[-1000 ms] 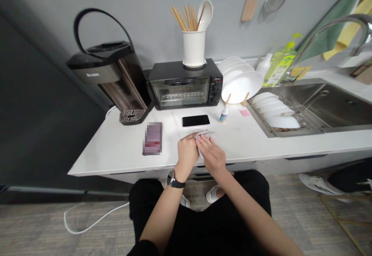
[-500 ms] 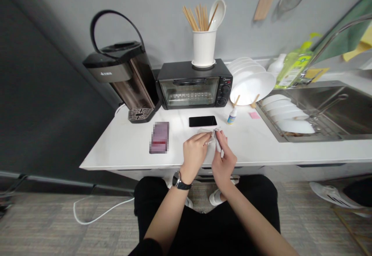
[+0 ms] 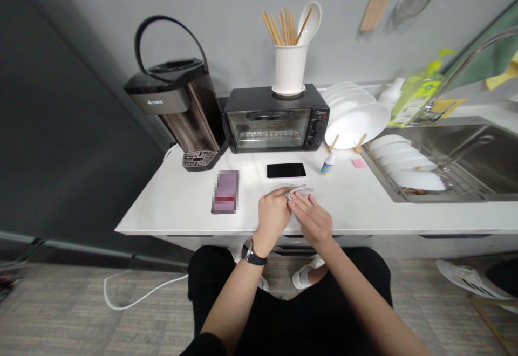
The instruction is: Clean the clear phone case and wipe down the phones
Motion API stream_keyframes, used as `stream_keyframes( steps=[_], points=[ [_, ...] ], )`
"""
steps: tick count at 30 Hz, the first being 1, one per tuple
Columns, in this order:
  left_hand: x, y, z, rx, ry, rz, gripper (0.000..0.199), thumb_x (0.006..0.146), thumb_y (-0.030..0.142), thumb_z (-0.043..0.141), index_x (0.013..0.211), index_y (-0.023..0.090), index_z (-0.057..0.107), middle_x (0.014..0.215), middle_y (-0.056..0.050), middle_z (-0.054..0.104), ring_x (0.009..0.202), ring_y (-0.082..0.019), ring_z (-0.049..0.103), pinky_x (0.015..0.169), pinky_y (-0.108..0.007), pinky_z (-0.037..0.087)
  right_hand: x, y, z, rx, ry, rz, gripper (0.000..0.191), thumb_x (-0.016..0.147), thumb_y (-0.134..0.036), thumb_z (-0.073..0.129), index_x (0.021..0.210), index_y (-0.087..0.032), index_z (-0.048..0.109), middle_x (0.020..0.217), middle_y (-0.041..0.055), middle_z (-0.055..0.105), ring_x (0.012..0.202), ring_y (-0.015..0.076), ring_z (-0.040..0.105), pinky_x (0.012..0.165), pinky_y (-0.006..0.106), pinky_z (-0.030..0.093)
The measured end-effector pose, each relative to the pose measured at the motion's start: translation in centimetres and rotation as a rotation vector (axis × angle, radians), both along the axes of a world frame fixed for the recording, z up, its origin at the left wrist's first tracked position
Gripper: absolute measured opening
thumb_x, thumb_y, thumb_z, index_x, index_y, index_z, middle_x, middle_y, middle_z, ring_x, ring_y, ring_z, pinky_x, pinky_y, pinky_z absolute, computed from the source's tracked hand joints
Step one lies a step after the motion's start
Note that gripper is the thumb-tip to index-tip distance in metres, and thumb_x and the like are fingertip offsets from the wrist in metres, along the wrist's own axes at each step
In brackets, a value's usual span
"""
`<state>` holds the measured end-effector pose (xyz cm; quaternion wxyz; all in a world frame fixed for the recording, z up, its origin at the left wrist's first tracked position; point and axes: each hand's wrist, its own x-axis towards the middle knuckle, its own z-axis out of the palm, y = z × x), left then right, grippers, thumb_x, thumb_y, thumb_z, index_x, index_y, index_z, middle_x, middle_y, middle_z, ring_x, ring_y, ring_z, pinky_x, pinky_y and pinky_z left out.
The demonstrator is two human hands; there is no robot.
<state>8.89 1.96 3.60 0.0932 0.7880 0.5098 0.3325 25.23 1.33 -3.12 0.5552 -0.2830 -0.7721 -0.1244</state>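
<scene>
A small pale cloth (image 3: 300, 189) is bunched between my two hands, just above the front part of the counter. My right hand (image 3: 313, 218) presses its fingers over the cloth from the near side. My left hand (image 3: 274, 213), with a black-strapped watch on the wrist, is closed with its fingertips against the cloth's left edge. Whatever lies under the fingers and cloth is hidden. Just beyond the hands a black-screened phone (image 3: 286, 170) lies flat. A small white bottle with a blue label (image 3: 327, 163) stands to its right.
On the white counter (image 3: 162, 205) are a blurred-out purple item (image 3: 225, 191), a water dispenser (image 3: 178, 113) and a toaster oven (image 3: 269, 121) bearing a utensil cup (image 3: 290, 70). White plates (image 3: 358, 124), a pink note (image 3: 358, 163) and the sink (image 3: 477, 167) are rightward.
My right hand has turned over, its fingers now lying across the cloth. The clear, shiny thing glimpsed between my hands before is now covered. The view has shifted slightly left.
</scene>
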Motion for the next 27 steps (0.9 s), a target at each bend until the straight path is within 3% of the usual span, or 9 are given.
stream_keyframes(
  steps=[2,5,8,13,19,22,25,27],
  points=[
    [-0.3,0.1,-0.2,0.018,-0.040,-0.008,0.036,0.099,-0.006,0.064,0.106,0.017,0.091,0.124,-0.011,0.090,0.108,-0.025,0.088,0.094,-0.030,0.070,1.2,0.7,-0.2,-0.022,-0.017,0.007,0.048,0.118,-0.012,0.044,0.139,-0.027,0.085,0.138,0.0088,0.086,0.138,0.0220,0.078,0.126,0.035,0.059],
    [-0.3,0.4,-0.6,0.097,-0.084,-0.038,0.031,0.102,-0.002,0.066,0.103,0.020,0.089,0.119,-0.007,0.091,0.106,-0.022,0.088,0.092,-0.028,0.069,1.1,0.6,0.0,-0.076,0.102,-0.037,0.055,0.117,-0.013,0.037,0.148,-0.026,0.081,0.144,0.0094,0.084,0.143,0.0241,0.076,0.126,0.042,0.062],
    [0.5,0.6,-1.0,0.172,-0.090,-0.055,0.034,0.101,-0.002,0.068,0.113,0.023,0.087,0.119,-0.004,0.091,0.105,-0.021,0.088,0.090,-0.027,0.069,-1.1,-0.7,0.5,-0.203,0.348,-0.127,0.060,0.114,-0.009,0.039,0.163,-0.028,0.069,0.156,0.0076,0.077,0.152,0.0270,0.069,0.131,0.056,0.058],
    [1.7,0.6,-1.0,0.215,-0.038,-0.030,0.039,0.098,-0.007,0.066,0.118,0.021,0.085,0.122,-0.007,0.090,0.104,-0.021,0.087,0.089,-0.027,0.069,-4.5,-2.1,0.9,-0.402,0.673,-0.257,0.051,0.115,-0.014,0.051,0.161,-0.025,0.071,0.160,0.0106,0.074,0.158,0.0306,0.064,0.139,0.062,0.046],
    [1.3,0.5,-0.6,0.128,0.112,0.034,0.028,0.096,-0.002,0.065,0.092,0.019,0.084,0.091,-0.008,0.087,0.084,-0.024,0.084,0.075,-0.029,0.066,-4.4,-2.5,0.5,-0.296,0.417,-0.148,0.067,0.111,-0.004,0.043,0.167,-0.034,0.065,0.157,0.0048,0.077,0.154,0.0263,0.068,0.142,0.061,0.042],
    [0.9,0.5,-0.8,0.116,0.112,0.027,0.026,0.092,0.000,0.068,0.099,0.019,0.086,0.102,-0.011,0.089,0.089,-0.027,0.085,0.078,-0.032,0.069,-3.6,-2.6,0.3,-0.223,0.266,-0.078,0.071,0.111,-0.001,0.040,0.173,-0.032,0.058,0.160,0.0057,0.075,0.155,0.0255,0.066,0.142,0.053,0.044],
    [0.7,0.6,-1.0,0.114,0.036,0.021,0.039,0.090,-0.004,0.066,0.112,0.020,0.087,0.115,-0.011,0.091,0.097,-0.026,0.087,0.084,-0.031,0.070,-1.5,-1.8,0.2,-0.139,0.079,-0.059,0.064,0.114,-0.005,0.040,0.167,-0.032,0.064,0.156,0.0043,0.078,0.150,0.0236,0.070,0.138,0.043,0.049],
    [0.7,0.6,-1.1,0.111,0.010,0.013,0.040,0.091,-0.005,0.064,0.109,0.021,0.087,0.115,-0.008,0.091,0.098,-0.023,0.088,0.085,-0.028,0.069,0.3,-0.9,0.1,-0.075,-0.023,-0.067,0.057,0.116,-0.008,0.043,0.161,-0.033,0.069,0.153,0.0036,0.080,0.146,0.0220,0.073,0.134,0.040,0.054]
  ],
)
